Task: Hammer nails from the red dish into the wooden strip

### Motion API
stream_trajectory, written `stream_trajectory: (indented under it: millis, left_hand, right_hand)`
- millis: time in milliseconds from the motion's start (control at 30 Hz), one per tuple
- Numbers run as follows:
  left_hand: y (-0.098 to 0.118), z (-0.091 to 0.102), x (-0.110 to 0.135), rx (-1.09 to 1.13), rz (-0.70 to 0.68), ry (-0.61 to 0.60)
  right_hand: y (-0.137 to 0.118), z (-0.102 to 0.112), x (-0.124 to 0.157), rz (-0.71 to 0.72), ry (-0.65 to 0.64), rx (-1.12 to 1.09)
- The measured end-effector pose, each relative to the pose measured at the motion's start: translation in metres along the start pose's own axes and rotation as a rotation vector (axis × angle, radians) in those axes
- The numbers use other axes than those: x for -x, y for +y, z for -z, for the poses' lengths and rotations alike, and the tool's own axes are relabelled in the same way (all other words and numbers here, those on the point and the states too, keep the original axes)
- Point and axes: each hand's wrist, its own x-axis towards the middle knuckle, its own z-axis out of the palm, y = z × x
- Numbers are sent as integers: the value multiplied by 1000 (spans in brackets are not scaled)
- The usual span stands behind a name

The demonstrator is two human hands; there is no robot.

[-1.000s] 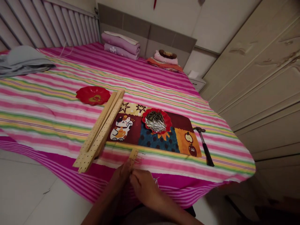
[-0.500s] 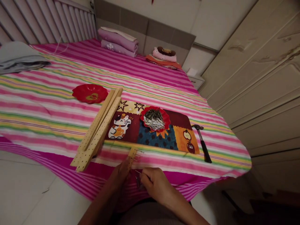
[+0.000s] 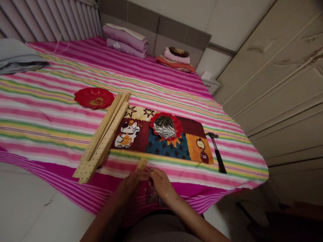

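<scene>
My left hand (image 3: 128,185) is closed round a perforated wooden strip (image 3: 142,163), its far end pointing away from me. Several thin nails (image 3: 145,170) stick out from the strip's right side. With fingertips pinched, my right hand (image 3: 160,184) is right beside those nails; a nail seems to be in its grip, though the fingers hide most of it. Beyond both hands, a red scalloped dish (image 3: 180,125) heaped with silver and dark nails (image 3: 165,127) stands on a patterned mat (image 3: 168,150).
More perforated wooden strips (image 3: 103,141) lie stacked left of the mat. Behind them sits a red scalloped plate (image 3: 94,98). A black-handled hammer (image 3: 219,156) lies on the right. Folded bedding (image 3: 126,40) is at the back of the bed, and a cabinet (image 3: 282,87) stands on the right.
My right hand has moved forward and slightly left, bringing its fingertips up to the nails on the strip. My left hand keeps its hold. The view has shifted slightly.
</scene>
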Motion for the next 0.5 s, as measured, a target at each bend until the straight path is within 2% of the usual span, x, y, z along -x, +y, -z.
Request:
stream_trajectory:
  millis: [133, 200, 333, 500]
  left_hand:
    - [13, 7, 11, -115, 45, -171]
    - [16, 8, 13, -117, 43, -195]
    - [12, 8, 9, -47, 18, -81]
    - [4, 13, 4, -28, 84, 67]
  right_hand:
    - [5, -9, 5, -32, -99, 7]
    - [8, -13, 8, -1, -133, 33]
    - [10, -14, 12, 120, -112, 118]
    - [11, -3, 26, 219, -101, 263]
